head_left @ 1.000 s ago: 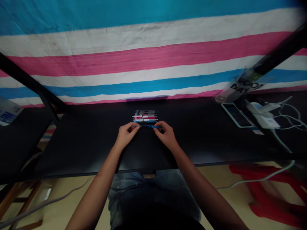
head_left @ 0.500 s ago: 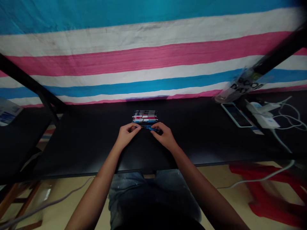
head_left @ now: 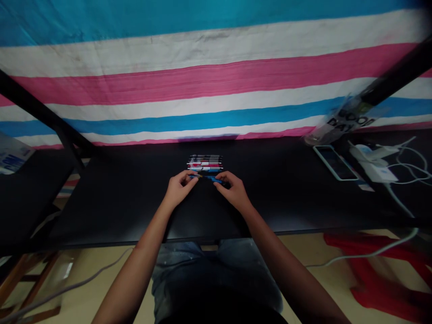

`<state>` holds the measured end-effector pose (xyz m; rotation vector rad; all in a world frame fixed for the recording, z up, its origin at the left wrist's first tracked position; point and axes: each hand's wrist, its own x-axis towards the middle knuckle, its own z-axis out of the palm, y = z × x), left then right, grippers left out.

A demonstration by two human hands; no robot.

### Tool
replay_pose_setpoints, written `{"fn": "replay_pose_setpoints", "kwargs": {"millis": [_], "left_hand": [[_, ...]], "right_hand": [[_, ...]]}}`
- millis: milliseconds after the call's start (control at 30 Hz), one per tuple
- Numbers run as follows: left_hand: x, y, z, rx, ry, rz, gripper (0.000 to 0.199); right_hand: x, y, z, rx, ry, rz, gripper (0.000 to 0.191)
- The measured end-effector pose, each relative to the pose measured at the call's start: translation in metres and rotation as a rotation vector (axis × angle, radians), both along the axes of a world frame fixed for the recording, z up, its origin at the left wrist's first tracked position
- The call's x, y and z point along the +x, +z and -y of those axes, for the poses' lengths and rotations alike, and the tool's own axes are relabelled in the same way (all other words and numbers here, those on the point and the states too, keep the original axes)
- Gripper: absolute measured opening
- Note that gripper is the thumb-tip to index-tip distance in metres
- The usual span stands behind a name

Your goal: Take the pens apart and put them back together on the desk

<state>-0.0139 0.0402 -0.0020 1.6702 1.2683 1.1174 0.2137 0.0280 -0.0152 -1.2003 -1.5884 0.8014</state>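
A blue pen (head_left: 209,177) lies crosswise between my two hands, low over the table or on it; I cannot tell which. My left hand (head_left: 178,188) pinches its left end between thumb and fingers. The other end is in the closed fingertips of my right hand (head_left: 232,189), which hide part of it. Just beyond my fingers, a stack of several pens (head_left: 205,163) lies side by side on the black table (head_left: 135,189), with dark ones farthest away, then red and white ones, and blue nearest me.
On the right are a phone (head_left: 335,163), a white power strip (head_left: 373,166) with cables, and a clear cup (head_left: 340,121) with lettering. A striped cloth (head_left: 202,81) hangs behind the table. A red stool (head_left: 381,270) stands below at right, and a black frame post (head_left: 37,110) slants at left.
Both hands keep hold of the blue pen. My right hand has shifted very slightly right, and the pen looks a little more tilted. The whole view has moved slightly.
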Motion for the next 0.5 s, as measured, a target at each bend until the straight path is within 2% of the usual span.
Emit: {"fn": "replay_pose_setpoints", "kwargs": {"millis": [500], "left_hand": [[-0.0042,-0.0047,-0.0034,0.006,0.037,0.005,0.023]], "right_hand": [[-0.0003,0.0052,0.0016,-0.045,-0.009,-0.036,0.015]]}}
